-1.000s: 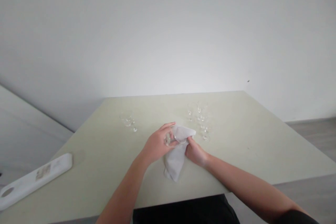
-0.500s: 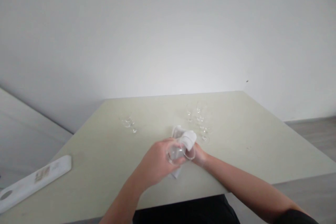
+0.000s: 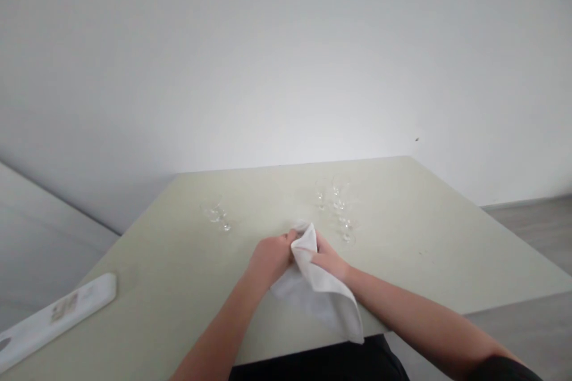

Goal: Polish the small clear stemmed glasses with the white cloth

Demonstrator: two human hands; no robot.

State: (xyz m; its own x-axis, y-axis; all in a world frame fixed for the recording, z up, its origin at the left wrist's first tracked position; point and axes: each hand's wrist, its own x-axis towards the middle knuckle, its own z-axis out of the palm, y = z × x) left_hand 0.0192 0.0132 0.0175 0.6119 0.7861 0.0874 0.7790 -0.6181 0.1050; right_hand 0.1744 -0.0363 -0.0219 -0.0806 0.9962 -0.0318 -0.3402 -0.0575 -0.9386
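A white cloth [image 3: 324,289] is bunched between my two hands over the middle of the table, its loose end hanging down toward the front edge. My left hand [image 3: 271,256] is closed at the left side of the bunch, around the clear glass it held a moment ago; cloth and fingers now hide nearly all of that glass. On the other side my right hand [image 3: 330,261] grips the cloth, thumb on top, with its far fingers covered.
Several small clear stemmed glasses [image 3: 339,205] stand close together beyond my right hand. More clear stemmed glasses [image 3: 218,214] are at the left. A long white board [image 3: 84,303] with a hole lies at the table's left edge. A pale wall [image 3: 286,71] rises behind the table [image 3: 179,292].
The glass, plainly visible in my left hand before, has gone behind the cloth. The cloth has opened out and now hangs toward me; my right thumb has come over it.
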